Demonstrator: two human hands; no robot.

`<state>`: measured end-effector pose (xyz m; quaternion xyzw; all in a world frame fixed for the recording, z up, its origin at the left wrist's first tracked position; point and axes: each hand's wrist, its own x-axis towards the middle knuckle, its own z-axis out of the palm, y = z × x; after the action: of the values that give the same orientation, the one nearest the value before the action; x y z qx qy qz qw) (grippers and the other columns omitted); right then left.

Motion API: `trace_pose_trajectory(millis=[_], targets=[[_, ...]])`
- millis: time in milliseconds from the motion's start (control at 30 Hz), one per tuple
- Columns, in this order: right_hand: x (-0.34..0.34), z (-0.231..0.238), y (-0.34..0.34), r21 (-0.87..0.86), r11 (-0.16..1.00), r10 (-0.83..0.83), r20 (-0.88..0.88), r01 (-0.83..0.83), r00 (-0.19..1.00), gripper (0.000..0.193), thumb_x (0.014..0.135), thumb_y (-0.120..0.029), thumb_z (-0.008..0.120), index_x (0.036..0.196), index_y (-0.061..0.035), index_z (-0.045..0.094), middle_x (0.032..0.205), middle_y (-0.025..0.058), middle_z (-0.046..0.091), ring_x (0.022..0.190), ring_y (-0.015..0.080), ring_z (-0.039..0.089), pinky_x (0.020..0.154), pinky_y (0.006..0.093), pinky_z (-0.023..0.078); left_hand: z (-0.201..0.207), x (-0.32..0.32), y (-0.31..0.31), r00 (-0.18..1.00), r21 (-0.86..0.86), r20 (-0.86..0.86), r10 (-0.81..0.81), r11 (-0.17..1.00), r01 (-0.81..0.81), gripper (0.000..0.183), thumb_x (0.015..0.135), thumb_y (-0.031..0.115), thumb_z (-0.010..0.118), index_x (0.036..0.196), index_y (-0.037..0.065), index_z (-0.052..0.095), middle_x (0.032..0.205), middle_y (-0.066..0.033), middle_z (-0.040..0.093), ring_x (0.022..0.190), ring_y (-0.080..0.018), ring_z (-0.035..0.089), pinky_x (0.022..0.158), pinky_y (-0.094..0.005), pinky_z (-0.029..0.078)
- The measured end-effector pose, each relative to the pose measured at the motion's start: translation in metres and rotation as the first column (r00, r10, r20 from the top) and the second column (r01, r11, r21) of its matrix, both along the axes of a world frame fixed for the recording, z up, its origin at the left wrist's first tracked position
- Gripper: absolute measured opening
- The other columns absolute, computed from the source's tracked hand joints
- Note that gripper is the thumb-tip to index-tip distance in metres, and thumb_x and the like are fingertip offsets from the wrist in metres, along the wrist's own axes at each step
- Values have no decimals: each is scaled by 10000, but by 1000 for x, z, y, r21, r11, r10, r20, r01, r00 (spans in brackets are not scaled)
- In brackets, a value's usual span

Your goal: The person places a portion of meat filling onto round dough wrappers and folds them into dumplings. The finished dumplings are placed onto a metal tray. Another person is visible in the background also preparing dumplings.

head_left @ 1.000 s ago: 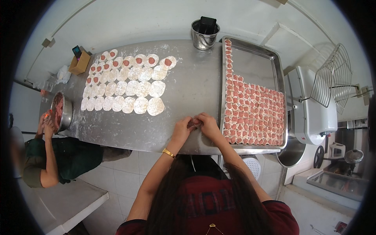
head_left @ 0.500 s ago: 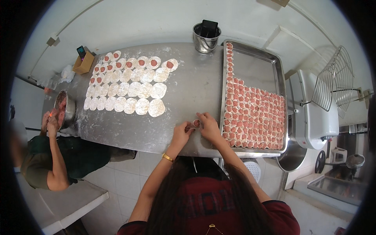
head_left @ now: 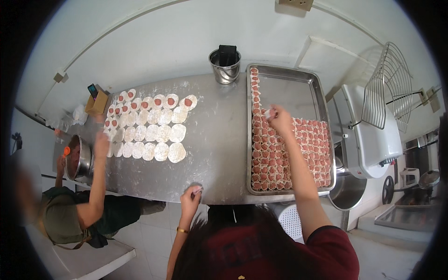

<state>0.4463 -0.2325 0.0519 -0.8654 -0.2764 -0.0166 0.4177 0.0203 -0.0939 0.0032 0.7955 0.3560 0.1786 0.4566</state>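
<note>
My right hand [head_left: 281, 121] is over the metal tray [head_left: 249, 161], its fingers closed on a small open-topped dumpling [head_left: 269, 113] at the edge of the packed rows. Many meat-filled dumplings [head_left: 268, 170] stand close together in the tray's near part, with a single column up its left side. At the table's front edge, my left hand [head_left: 190, 199] has its fingers drawn together. Something pale shows at its fingertips, too small to make out. Farther left lie rows of floured round wrappers [head_left: 177, 133]; the far ones carry meat, such as the filled wrapper [head_left: 188, 102].
At the left a co-worker's hand [head_left: 101, 142] reaches over the wrappers; the other holds an orange tool [head_left: 66, 150] beside a metal bowl [head_left: 85, 156] of meat. A steel bucket [head_left: 226, 72] and a cardboard box [head_left: 96, 103] stand along the back. A white machine [head_left: 366, 130] is right of the tray.
My hands, together around a dumpling before, have parted. The right carried it up and right over the tray; the left stayed near the table edge. The co-worker's hand moved from the bowl to the wrappers.
</note>
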Motion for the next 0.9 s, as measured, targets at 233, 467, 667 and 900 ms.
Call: trace_pose_trajectory(millis=[233, 467, 667, 900], targets=[[97, -29, -18, -311, 926, 214, -30, -213, 976, 285, 672, 14, 580, 936, -46, 667, 841, 196, 647, 804, 373, 623, 717, 412, 493, 6, -34, -22, 991, -73, -55, 122, 989, -126, 135, 826, -10, 611, 955, -26, 648, 878, -111, 684, 757, -169, 659, 697, -275, 522], [104, -35, -16, -352, 860, 367, -76, -369, 927, 357, 661, -2, 614, 999, -83, 694, 933, 206, 656, 858, 369, 630, 759, 400, 500, 13, -29, -31, 995, 12, -81, 66, 998, -65, 182, 808, -27, 605, 983, -13, 650, 865, -96, 689, 796, -155, 664, 716, -274, 514], [100, -25, -20, -362, 805, 474, -84, -470, 877, 334, 649, -14, 639, 969, -79, 708, 886, 203, 664, 828, 358, 640, 751, 400, 509, 17, -14, -36, 997, 41, -80, 11, 999, -8, 122, 820, -12, 614, 934, -5, 656, 873, -123, 683, 765, -185, 677, 671, -283, 524], [95, -22, -18, -381, 785, 451, -190, -489, 872, 279, 646, 31, 555, 878, -29, 698, 774, 183, 657, 698, 330, 624, 653, 369, 488, 14, -8, -33, 996, -35, -89, -6, 999, 2, 116, 824, -21, 610, 930, -1, 654, 838, -117, 680, 692, -172, 665, 646, -274, 520]])
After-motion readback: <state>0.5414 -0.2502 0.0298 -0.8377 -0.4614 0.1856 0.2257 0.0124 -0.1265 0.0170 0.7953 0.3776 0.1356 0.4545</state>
